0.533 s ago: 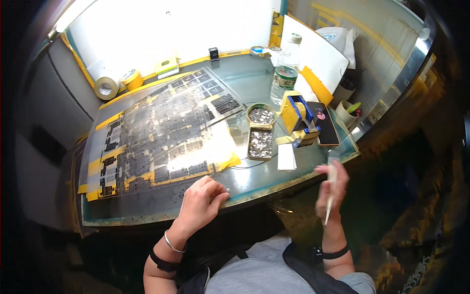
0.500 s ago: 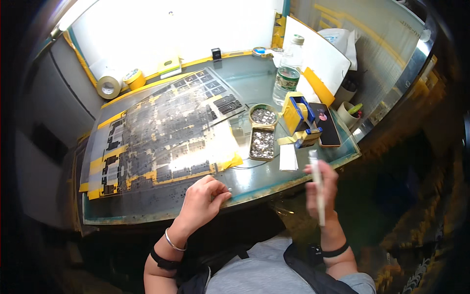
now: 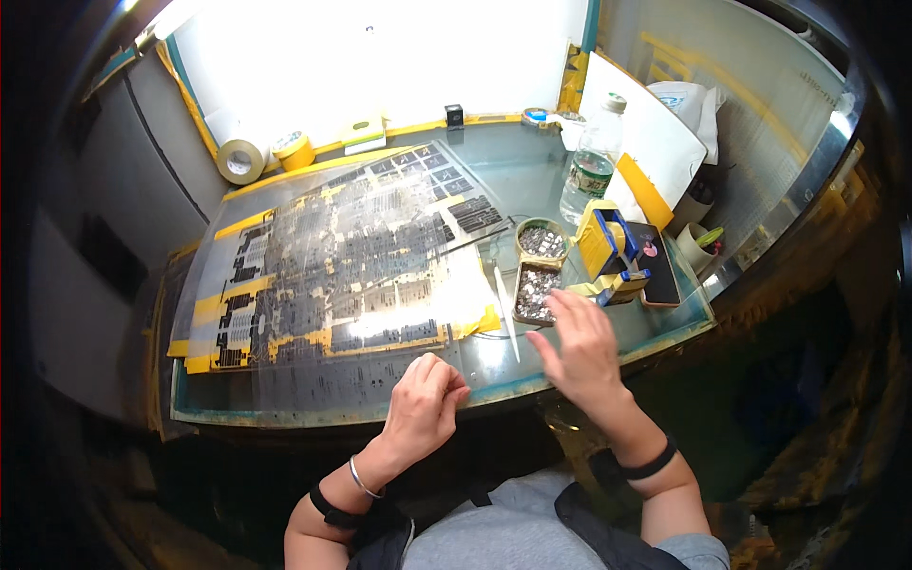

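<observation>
My right hand (image 3: 584, 353) is open, fingers apart, over the front right of the glass table, its fingertips close to a rectangular tin (image 3: 538, 293) of small shiny pieces. Beside that tin, on its left, a slim white pen-like tool (image 3: 508, 318) lies on the glass, apart from the hand. Behind the rectangular tin stands a round tin (image 3: 542, 240) with similar bits. My left hand (image 3: 426, 399) is closed in a pinch above the table's front edge; what its fingers hold, if anything, is hidden. Left of the tins lies a clear sheet with dark printed patterns (image 3: 361, 256).
A blue-and-yellow tape dispenser (image 3: 608, 242), a phone (image 3: 659, 266) and a clear bottle (image 3: 592, 166) stand or lie to the right. Tape rolls (image 3: 241, 161) rest at the back left. A thin dark strip (image 3: 475, 242) crosses the printed sheet near the tins.
My right hand has moved left and forward and let go of the white pen-like tool, which now lies left of the tins. My left hand stays pinched near the table edge. The view has shifted slightly.
</observation>
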### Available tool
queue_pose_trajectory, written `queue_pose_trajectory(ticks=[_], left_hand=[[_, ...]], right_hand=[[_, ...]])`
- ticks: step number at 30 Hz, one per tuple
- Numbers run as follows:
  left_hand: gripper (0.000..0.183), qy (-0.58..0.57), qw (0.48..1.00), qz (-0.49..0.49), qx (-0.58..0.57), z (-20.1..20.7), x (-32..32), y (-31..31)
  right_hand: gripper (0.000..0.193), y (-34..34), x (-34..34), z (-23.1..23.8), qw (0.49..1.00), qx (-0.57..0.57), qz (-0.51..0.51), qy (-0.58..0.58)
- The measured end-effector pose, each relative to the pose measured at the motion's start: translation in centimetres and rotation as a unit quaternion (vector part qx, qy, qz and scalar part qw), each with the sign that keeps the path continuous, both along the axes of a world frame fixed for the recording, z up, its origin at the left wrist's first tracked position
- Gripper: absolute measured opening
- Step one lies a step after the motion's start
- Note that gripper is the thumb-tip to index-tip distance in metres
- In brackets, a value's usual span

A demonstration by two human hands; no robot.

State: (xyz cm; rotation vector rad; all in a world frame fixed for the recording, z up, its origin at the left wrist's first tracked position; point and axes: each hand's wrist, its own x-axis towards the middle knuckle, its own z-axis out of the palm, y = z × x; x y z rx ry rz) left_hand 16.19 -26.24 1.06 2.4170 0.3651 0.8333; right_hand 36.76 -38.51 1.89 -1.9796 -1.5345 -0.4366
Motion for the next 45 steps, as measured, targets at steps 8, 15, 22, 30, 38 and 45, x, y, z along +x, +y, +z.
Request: queue_pose_trajectory(ticks=[8, 15, 22, 30, 38, 45], left_hand=[[0.016, -0.016, 1.0, 0.004, 0.001, -0.2, -0.3, 0.1], [0.012, 0.128, 0.988, 0.0, -0.082, 1.7, -0.1, 1.4], [0.015, 0.192, 0.979, 0.001, -0.067, 2.2, 1.1, 1.4], [0.015, -0.005, 1.0, -0.003, 0.003, -0.1, -0.2, -0.1], [0.011, -0.139, 0.96, -0.038, -0.24, 0.7, -1.3, -1.2], [0.018, -0.337, 0.509, -0.301, -0.733, 2.1, -4.7, 1.2]], right_hand=[[0.057, -5.9, -0.5, -1.3, 0.999, -0.038, -0.003, 0.0], [0.035, -7.3, 4.3, 2.3, 0.98, 0.106, 0.141, 0.096], [0.029, 2.9, 16.5, 14.9, 0.98, 0.198, -0.034, 0.004], [0.032, 8.5, 21.4, 14.1, 0.985, 0.123, -0.065, -0.102], [0.038, 10.4, 21.5, 13.8, 0.98, 0.169, -0.08, -0.068], [0.037, 11.3, 29.8, 11.9, 0.966, 0.256, -0.041, -0.011]])
